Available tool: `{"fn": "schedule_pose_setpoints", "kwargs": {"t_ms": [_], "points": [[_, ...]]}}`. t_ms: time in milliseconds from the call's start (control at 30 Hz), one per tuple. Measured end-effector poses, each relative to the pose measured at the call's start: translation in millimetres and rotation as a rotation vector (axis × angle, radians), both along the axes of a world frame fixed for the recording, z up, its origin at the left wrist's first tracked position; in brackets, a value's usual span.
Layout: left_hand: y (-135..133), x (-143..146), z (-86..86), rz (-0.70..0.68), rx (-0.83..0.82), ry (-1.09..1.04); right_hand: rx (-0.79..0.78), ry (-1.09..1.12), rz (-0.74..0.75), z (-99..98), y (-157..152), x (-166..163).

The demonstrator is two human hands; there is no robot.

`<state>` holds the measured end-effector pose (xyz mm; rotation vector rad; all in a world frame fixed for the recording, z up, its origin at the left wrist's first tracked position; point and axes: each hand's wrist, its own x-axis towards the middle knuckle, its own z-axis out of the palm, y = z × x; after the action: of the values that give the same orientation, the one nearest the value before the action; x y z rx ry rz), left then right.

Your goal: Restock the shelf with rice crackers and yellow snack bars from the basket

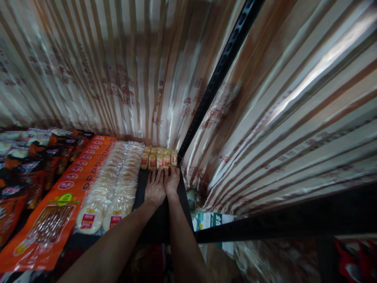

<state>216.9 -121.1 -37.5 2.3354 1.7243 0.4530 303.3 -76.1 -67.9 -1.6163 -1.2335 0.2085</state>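
Observation:
Both my arms reach to the back of a dark shelf (160, 220). My left hand (154, 188) lies flat with fingers stretched out, its fingertips against a row of small yellow-and-red snack packets (159, 158) standing at the back. My right hand (172, 181) rests beside it, fingers pressed forward onto the same packets near the black upright post (218, 74). Neither hand wraps round anything that I can see.
Left of my hands lie two rows of clear packs of round rice crackers (116, 184), then orange sausage packs (59, 196), then dark orange-and-black bags (26, 173). Striped glossy sheeting (118, 70) covers the back and right side. A black shelf rail (279, 220) runs at right.

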Motion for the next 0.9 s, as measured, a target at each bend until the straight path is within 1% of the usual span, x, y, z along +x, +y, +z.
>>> {"fn": "schedule_pose_setpoints", "kwargs": {"t_ms": [133,300,467,633,733,900], "points": [[1,0,-2.3,0.004,0.006,-0.004,0.000,-0.021,0.011,-0.5,0,1],[2,0,-5.4,0.004,0.015,-0.008,0.008,-0.038,-0.019,4.9,-3,0],[1,0,-5.1,0.010,0.025,-0.008,0.020,-0.019,0.025,8.2,-4,-1],[0,1,-1.3,0.018,0.027,-0.005,0.105,0.015,0.042,12.1,-5,2],[-1,0,-0.4,0.022,0.035,-0.002,0.143,0.030,0.037,17.5,-11,5],[-2,-3,2.2,0.000,0.097,-0.014,0.111,0.027,0.021,26.6,-35,1]]}}
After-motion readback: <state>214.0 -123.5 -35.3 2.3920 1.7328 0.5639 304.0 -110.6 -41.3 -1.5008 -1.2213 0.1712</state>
